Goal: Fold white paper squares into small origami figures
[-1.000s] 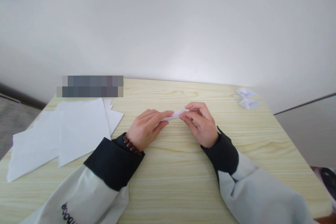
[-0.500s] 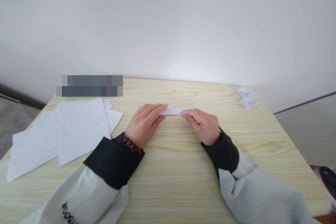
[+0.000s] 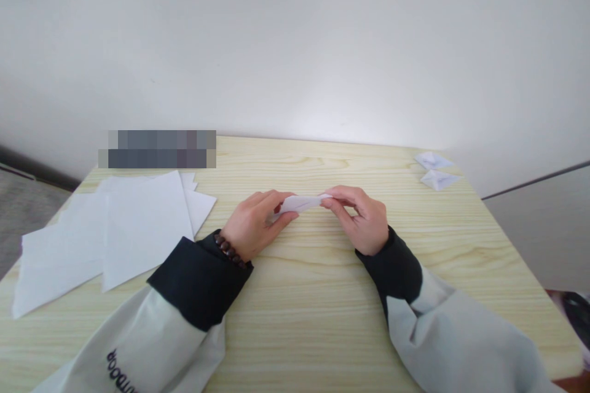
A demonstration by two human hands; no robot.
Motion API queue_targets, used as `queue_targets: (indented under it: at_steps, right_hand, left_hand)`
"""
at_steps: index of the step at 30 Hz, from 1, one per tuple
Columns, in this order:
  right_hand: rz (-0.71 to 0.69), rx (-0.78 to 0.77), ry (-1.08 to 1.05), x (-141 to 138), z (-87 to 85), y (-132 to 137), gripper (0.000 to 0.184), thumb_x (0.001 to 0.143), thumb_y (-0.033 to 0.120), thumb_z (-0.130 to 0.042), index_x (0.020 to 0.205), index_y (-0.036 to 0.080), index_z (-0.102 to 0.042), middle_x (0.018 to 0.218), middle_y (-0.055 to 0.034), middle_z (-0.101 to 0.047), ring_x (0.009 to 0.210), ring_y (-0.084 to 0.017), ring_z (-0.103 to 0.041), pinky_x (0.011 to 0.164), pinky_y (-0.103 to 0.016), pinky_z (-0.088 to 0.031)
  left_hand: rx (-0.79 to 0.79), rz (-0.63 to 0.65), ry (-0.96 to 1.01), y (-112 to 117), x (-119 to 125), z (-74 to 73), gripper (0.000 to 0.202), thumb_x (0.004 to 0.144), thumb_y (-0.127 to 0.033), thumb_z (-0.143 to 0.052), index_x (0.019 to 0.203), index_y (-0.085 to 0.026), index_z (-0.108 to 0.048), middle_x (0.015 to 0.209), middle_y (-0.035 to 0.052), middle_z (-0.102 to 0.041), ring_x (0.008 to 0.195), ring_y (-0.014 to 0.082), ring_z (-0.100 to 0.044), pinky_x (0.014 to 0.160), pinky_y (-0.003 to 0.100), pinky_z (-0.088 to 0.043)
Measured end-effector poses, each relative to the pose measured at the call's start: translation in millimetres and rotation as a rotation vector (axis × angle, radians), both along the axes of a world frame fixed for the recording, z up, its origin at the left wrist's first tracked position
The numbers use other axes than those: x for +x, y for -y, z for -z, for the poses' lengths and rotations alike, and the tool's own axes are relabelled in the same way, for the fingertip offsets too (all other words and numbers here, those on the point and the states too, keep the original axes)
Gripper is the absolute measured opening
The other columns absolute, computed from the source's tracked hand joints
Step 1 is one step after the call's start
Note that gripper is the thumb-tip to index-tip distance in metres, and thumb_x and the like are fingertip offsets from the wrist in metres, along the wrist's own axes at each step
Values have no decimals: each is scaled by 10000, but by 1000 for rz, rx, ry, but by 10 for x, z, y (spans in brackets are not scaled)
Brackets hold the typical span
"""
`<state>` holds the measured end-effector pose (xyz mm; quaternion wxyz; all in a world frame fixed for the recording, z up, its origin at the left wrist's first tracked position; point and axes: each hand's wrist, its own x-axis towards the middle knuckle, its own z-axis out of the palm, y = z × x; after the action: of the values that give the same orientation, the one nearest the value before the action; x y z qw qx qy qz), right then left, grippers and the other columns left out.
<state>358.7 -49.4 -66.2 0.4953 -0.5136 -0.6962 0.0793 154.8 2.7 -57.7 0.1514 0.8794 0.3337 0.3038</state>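
Observation:
Between my two hands is a small strip of folded white paper [image 3: 304, 202], held just over the middle of the table. My left hand [image 3: 258, 220] pinches its left end, thumb below and fingers behind. A dark beaded bracelet [image 3: 230, 250] circles that wrist. The right end is gripped by the thumb and fingertips of my right hand [image 3: 362, 216]. Both ends of the paper are partly hidden by my fingers.
Several loose white paper sheets [image 3: 142, 227] overlap on the table's left side. Two folded paper boats [image 3: 437, 179] sit at the back right corner. A blurred-out dark patch [image 3: 157, 150] covers something at the back left. The wooden table [image 3: 304, 319] meets a white wall.
The folded paper has tilted, so more of its near face with a crease shows. My left hand has dropped slightly, its thumb shifting along the near edge; my right hand has barely moved.

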Motion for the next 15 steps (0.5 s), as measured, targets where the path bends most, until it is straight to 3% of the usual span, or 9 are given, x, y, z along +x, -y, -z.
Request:
queue_targets:
  at_steps: [3,8,11,15]
  right_hand:
    - [-44,-23,26,-26,-25,6,264,831,218,-601,1093,229,-571,867,0,-731,760,-137,-702,721,-237,-577]
    - [-59,65,78,-40,-61,2,56,802,211,-638,854,218,-655,802,0,-731,702,-127,-690,632,-209,-567]
    - [-103,109,58,-30,-69,-3,73,799,174,-637,850,224,-653,796,1,-721,703,-117,-673,656,-223,-559]
    - [-211,143,87,-13,-72,1,132,819,113,-598,903,202,-647,813,-34,-705,734,-109,-659,667,-218,-546]
  left_hand:
    - [-139,52,36,30,16,-45,247,810,-339,-577,994,-181,-621,797,-1,-674,636,114,-590,588,208,-457]
    - [-457,30,105,70,31,-71,263,781,-400,-598,761,-144,-657,536,-32,-574,457,84,-484,417,183,-374]
    - [-609,61,199,66,27,-37,288,747,-404,-641,861,-140,-657,627,-8,-633,512,103,-541,445,189,-424]
    - [-603,92,254,59,37,-37,259,766,-363,-631,927,-164,-674,809,27,-702,650,135,-614,553,209,-489]
